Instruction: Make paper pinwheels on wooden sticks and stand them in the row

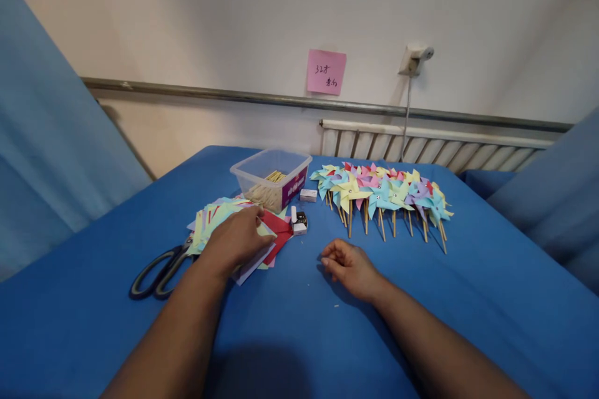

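My left hand is over a loose pile of coloured paper squares, its thumb and fingers closed on a pale sheet at the pile's right side. A lavender sheet shows beneath that hand, and red paper lies just beyond the fingertips. My right hand rests on the blue cloth with its fingers curled in and nothing visible in them. Black-handled scissors lie left of my left hand, their blades partly hidden by the paper. A small opened box with dark, shiny contents stands between the hands, farther back.
Behind the papers stands a clear plastic tub holding thin wooden sticks. A small white box is beside it. Several finished paper pinwheels on sticks lie at the back right. A radiator and metal pipe run along the wall.
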Demonstrator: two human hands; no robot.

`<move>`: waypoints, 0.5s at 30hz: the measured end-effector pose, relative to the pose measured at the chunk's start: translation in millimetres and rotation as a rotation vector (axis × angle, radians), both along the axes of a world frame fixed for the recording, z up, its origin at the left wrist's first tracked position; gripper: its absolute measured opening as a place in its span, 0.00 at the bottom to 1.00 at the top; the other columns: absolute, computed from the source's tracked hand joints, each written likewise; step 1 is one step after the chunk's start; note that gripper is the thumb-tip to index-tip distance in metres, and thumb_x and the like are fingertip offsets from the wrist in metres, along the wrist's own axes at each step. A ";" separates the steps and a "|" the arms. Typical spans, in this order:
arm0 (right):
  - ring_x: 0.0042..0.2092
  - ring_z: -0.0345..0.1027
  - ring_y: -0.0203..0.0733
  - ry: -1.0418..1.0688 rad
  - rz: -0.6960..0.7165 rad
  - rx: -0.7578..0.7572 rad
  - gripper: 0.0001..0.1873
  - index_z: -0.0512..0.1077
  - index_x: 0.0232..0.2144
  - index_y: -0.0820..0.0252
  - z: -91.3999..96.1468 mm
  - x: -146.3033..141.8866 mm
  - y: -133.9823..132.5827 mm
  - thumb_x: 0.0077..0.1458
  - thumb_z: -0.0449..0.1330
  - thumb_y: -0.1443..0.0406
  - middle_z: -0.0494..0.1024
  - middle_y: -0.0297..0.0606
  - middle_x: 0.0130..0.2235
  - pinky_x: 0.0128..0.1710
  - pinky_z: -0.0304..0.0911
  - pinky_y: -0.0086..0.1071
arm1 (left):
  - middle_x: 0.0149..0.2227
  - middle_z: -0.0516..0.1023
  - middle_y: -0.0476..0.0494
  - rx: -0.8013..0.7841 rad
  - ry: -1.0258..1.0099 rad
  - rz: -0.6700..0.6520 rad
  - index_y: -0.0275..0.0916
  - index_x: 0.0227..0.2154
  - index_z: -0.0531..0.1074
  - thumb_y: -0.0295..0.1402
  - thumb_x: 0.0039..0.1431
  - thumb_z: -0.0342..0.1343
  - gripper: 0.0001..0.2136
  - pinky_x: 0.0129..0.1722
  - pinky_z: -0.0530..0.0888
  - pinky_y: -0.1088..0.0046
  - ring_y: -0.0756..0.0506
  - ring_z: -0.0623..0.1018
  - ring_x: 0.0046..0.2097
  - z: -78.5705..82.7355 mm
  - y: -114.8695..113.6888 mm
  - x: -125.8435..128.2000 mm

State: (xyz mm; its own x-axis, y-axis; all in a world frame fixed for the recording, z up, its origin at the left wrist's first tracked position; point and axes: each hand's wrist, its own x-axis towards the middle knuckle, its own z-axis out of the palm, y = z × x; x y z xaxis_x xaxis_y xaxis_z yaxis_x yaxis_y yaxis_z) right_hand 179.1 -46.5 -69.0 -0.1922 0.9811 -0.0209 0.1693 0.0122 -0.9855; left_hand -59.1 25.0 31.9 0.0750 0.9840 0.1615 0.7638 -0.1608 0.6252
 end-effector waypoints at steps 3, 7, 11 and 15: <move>0.26 0.64 0.33 -0.041 0.010 0.007 0.05 0.68 0.33 0.58 0.3 1.2 -0.6 0.52 0.57 0.64 0.71 0.30 0.26 0.26 0.61 0.27 | 0.37 0.76 0.40 0.016 0.378 -0.067 0.42 0.38 0.75 0.39 0.36 0.63 0.21 0.39 0.64 0.65 0.36 0.73 0.41 -6.7 3.1 -5.8; 0.27 0.64 0.33 -0.155 0.010 0.056 0.05 0.69 0.33 0.58 4.6 2.1 -3.1 0.52 0.58 0.65 0.72 0.30 0.26 0.26 0.58 0.26 | 0.42 0.74 0.37 0.036 0.632 -0.138 0.43 0.41 0.74 0.38 0.44 0.56 0.18 0.43 0.66 0.62 0.35 0.72 0.46 -10.5 8.3 -6.7; 0.27 0.64 0.32 -0.220 0.028 0.073 0.05 0.70 0.34 0.58 12.9 2.4 -5.2 0.53 0.58 0.65 0.72 0.30 0.27 0.26 0.57 0.26 | 0.42 0.74 0.38 0.007 0.649 -0.186 0.43 0.41 0.74 0.38 0.45 0.55 0.18 0.44 0.66 0.62 0.35 0.72 0.46 -12.5 11.1 -7.4; 0.28 0.64 0.32 -0.248 0.041 0.086 0.05 0.70 0.34 0.58 18.2 2.2 -6.4 0.53 0.58 0.65 0.73 0.31 0.28 0.27 0.57 0.26 | 0.44 0.74 0.36 0.008 0.652 -0.170 0.41 0.43 0.74 0.42 0.43 0.57 0.21 0.45 0.66 0.61 0.34 0.71 0.48 -16.3 13.3 -8.9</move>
